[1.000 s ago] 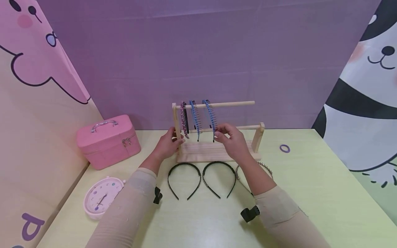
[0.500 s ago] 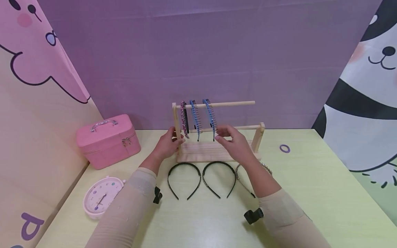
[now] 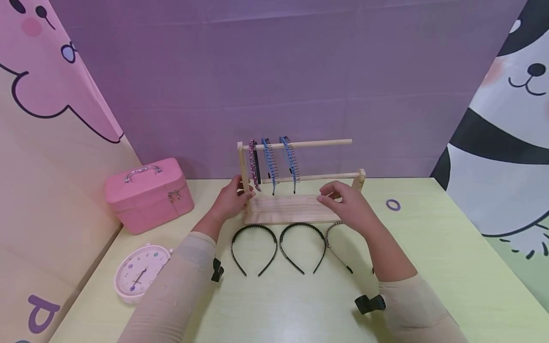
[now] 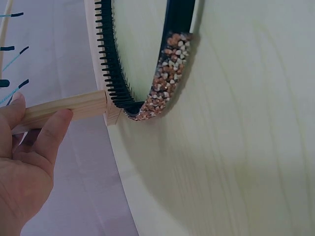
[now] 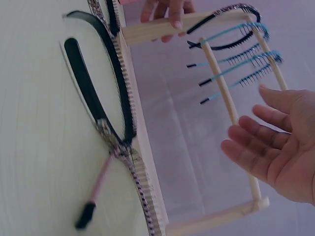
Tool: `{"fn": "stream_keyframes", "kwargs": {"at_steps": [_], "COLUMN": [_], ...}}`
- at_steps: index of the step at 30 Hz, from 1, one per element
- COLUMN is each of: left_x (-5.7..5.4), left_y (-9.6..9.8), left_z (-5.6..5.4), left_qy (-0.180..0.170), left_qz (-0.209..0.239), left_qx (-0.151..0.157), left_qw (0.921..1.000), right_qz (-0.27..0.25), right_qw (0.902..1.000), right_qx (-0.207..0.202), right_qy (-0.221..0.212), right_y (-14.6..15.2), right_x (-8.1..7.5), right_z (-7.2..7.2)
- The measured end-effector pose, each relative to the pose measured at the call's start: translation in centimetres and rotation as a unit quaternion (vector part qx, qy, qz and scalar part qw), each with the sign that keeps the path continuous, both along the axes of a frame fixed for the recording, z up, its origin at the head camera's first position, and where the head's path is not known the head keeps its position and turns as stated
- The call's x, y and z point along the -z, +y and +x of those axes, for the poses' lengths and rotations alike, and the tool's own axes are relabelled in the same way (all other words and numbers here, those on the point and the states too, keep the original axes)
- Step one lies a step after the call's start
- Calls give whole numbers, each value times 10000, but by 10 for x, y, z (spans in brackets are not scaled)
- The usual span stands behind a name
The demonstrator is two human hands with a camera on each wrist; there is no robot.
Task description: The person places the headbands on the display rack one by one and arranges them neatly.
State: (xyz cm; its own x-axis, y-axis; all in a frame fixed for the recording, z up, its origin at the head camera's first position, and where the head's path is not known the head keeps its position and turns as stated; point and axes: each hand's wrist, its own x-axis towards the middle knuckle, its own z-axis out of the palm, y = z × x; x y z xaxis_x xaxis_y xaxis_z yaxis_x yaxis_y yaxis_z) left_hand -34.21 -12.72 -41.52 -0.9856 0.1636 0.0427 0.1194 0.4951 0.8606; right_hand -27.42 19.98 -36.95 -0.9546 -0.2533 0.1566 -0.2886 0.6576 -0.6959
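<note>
A wooden headband rack (image 3: 287, 208) stands at the table's middle. My left hand (image 3: 231, 200) holds its left post (image 4: 91, 104) between thumb and fingers. From the upper bar hang a pink glittery headband (image 3: 253, 164) with a black band beside it, and two blue toothed headbands (image 3: 268, 159). My right hand (image 3: 349, 206) is in front of the rack's right part, fingers loosely bent and nothing in it; the right wrist view shows the palm apart from the blue bands. Two black headbands (image 3: 324, 243) lie before the rack; a third, beaded headband (image 3: 339, 257) is partly hidden by my right arm.
A pink case (image 3: 147, 195) stands at the left, with a pink clock (image 3: 139, 271) in front of it, partly covered by my left sleeve. A purple ring (image 3: 393, 205) lies right of the rack. A purple backdrop (image 3: 279, 71) hangs behind the table.
My right hand has let go of the right-hand blue headband and moved right and towards me. The blue band stays hanging on the bar. My left hand has stayed on the post.
</note>
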Motion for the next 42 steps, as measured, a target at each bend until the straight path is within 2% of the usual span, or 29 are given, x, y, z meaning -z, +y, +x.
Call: {"fn": "stream_keyframes", "kwargs": {"at_steps": [6,13,17,21,30,36,42], "left_x": [-1,-1,-1,-1,-1,-1,0], "left_y": [0,0,0,1,0,0,0], "left_z": [1,0,0,0,0,-1,0], "left_qy": [24,54,63,72,83,59,-30], "left_qz": [26,11,12,12,24,39,72], "left_qx": [21,10,27,25,-18,28,48], "left_qw": [10000,10000,10000,10000,10000,10000,10000], "right_qz": [647,612,792,1176,1792,2075,2078], "right_qw": [9967,9867,9795,9730,9579,9526,9514], "right_qx": [-170,-443,-547,-623,-523,-693,-484], "right_qy": [-459,-1442,-1770,-1885,-2180,-2113,-2219], "right_y": [15,23,24,23,18,12,8], "right_x": [0,12,17,22,36,42,43], "right_z": [5,7,9,10,15,20,24]}}
